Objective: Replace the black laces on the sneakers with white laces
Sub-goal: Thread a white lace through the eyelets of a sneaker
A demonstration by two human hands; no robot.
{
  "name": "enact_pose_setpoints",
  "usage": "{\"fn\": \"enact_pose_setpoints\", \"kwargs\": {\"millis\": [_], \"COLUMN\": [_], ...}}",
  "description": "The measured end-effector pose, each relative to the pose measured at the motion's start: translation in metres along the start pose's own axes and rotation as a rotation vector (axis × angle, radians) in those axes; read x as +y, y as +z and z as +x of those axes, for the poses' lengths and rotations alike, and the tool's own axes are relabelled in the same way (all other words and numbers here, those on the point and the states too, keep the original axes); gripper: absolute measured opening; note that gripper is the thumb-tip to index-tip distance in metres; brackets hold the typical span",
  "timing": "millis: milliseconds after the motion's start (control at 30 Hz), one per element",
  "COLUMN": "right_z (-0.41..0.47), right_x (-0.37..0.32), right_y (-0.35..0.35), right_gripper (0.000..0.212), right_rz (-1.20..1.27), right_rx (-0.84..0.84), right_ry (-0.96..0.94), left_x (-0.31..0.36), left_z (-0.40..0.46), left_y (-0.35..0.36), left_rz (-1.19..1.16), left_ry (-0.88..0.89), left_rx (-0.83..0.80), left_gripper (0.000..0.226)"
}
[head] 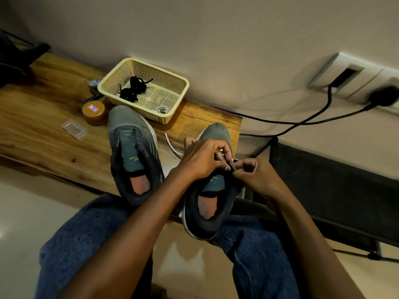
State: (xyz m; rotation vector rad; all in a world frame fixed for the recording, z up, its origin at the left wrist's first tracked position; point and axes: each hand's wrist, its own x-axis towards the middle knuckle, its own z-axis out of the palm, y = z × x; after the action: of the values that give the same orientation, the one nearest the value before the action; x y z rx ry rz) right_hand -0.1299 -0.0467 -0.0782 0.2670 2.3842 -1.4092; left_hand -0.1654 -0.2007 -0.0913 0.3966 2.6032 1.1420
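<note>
Dim, warm indoor light, pale plaster wall (237, 39) brightest across the upper frame, glossy glare on the beige floor tiles (13, 223) at lower left, dark corners upper left, strong wide-angle bending at the edges, soft overall focus, blurred forearms at the bottom

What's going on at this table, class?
A person sits at a wooden table with two grey sneakers on it. The left sneaker lies unlaced and untouched. Both hands work at the right sneaker: the left hand and right hand pinch something small and dark near its eyelets; what it is cannot be told. A white lace trails on the table between the sneakers. A black lace lies in the basket, beside a coiled white one.
</note>
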Motion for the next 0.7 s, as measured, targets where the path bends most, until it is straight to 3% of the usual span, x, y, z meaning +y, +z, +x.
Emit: {"fn": "enact_pose_setpoints", "kwargs": {"millis": [267, 500, 700], "right_z": [-0.003, -0.001, 0.003], "right_x": [-0.003, -0.011, -0.01], "right_y": [-0.001, -0.002, 0.001], "right_gripper": [0.019, 0.026, 0.013], "right_rz": [0.064, 0.194, 0.25], "right_rx": [0.006, -0.003, 0.01], "right_ry": [0.03, 0.237, 0.276], "left_x": [-0.002, -0.002, -0.006], "left_z": [0.002, 0.001, 0.003], "left_y": [0.0, -0.005, -0.001], "left_rz": [0.161, 0.168, 0.208], "left_ry": [0.058, 0.136, 0.105], "left_rx": [0.035, 0.04, 0.085], "left_gripper": [0.016, 0.017, 0.017]}}
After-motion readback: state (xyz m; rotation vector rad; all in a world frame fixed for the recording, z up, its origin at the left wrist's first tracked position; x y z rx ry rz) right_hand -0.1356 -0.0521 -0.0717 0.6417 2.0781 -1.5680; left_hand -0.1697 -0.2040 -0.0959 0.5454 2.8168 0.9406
